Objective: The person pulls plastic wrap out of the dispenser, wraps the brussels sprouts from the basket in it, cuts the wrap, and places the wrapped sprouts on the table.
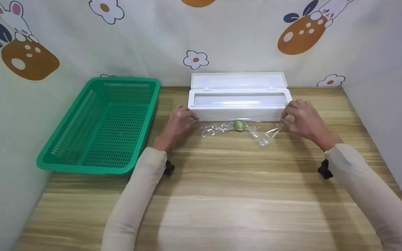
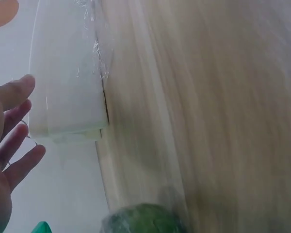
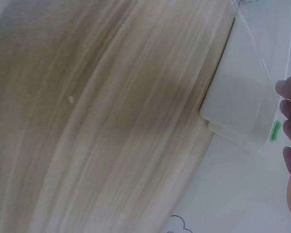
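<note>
A small round green item [image 1: 239, 126], apparently a vegetable, lies in a strip of clear plastic wrap [image 1: 262, 137] along the front of a white cling film dispenser [image 1: 237, 114]. The dispenser's lid [image 1: 237, 80] stands raised. My right hand [image 1: 300, 116] is at the dispenser's right front corner, pinching the end of the wrap between thumb and fingertips. At the left front corner is my left hand [image 1: 180, 122], thumb and fingers apart, with nothing visible between them. Another film-covered green thing [image 2: 143, 219] shows at the bottom of the left wrist view; the head view does not show it.
To the left stands a green plastic basket [image 1: 147, 130] with slotted sides and bottom. A green tab [image 3: 275, 131] sits on the dispenser's right end. A patterned curtain [image 1: 152, 42] hangs behind the wooden table [image 1: 229, 195].
</note>
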A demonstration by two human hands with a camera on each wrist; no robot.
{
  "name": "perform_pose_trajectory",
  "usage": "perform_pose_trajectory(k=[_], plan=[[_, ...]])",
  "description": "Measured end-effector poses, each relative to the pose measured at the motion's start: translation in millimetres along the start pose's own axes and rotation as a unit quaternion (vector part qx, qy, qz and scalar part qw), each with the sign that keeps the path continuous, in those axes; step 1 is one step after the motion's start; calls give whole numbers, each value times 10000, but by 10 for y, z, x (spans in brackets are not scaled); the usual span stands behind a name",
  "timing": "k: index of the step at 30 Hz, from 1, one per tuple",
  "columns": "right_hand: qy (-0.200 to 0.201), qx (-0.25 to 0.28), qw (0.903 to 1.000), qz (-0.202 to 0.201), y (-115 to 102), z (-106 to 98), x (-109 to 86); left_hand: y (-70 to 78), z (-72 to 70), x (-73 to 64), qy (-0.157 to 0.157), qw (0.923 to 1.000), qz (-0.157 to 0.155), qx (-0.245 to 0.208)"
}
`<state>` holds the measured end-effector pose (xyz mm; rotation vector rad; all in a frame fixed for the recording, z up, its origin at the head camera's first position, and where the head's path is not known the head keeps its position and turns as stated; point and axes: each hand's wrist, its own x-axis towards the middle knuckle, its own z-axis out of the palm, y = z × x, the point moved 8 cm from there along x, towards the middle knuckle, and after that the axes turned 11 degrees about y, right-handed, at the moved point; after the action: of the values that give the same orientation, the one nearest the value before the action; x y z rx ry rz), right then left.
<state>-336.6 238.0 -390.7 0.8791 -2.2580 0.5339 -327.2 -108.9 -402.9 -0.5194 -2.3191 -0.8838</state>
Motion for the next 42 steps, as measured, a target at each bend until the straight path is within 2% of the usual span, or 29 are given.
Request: perform_pose_trajectory(k=[4, 8, 12, 15, 17, 19, 22, 25, 27, 28, 30, 33, 35, 37, 39, 42], plan=[[-256, 61, 9996, -118, -41, 25, -72, -8, 61, -64, -659, 9969, -97, 425], [-641, 24, 9978, -194, -86, 89, -125, -33, 156, -125, -1328, 9877, -388, 729], [-1270, 32, 9918, 123, -93, 214, -195, -58, 254, -204, -1943, 9736, -726, 952], [-1723, -16, 9843, 395, -91, 309, -264, -32, 294, -247, -2178, 9661, -708, 1194], [-1739, -78, 9840, 373, -121, 311, -278, 3, 277, -247, -2034, 9680, -670, 1306], [-1418, -117, 9895, 257, -157, 255, -253, 56, 218, -216, -1641, 9752, -661, 1330], [-407, -82, 9991, -24, -237, 72, -142, 181, 86, -126, -728, 9891, -578, 1144], [628, -30, 9978, -204, -330, -99, -12, 344, -9, -24, -8, 9960, -447, 772], [1087, -37, 9939, -199, -403, -146, 74, 448, -2, 50, 173, 9979, -419, 464], [1186, -38, 9929, -133, -438, -139, 117, 497, 28, 88, 156, 9985, -408, 322], [1070, -31, 9942, 137, -504, -57, 207, 576, 142, 164, -7, 9990, -451, 37], [223, 46, 9961, 849, -555, 221, 306, 646, 422, 233, -593, 9964, -603, -39], [-490, 60, 9891, 1384, -567, 433, 330, 674, 634, 241, -1030, 9924, -658, 148], [-1018, 25, 9774, 1854, -562, 603, 329, 700, 824, 231, -1396, 9873, -624, 438], [-1255, -22, 9681, 2169, -550, 718, 327, 717, 978, 216, -1586, 9834, -502, 729], [-1276, -56, 9621, 2408, -535, 838, 322, 711, 1103, 181, -1536, 9828, -301, 977]])
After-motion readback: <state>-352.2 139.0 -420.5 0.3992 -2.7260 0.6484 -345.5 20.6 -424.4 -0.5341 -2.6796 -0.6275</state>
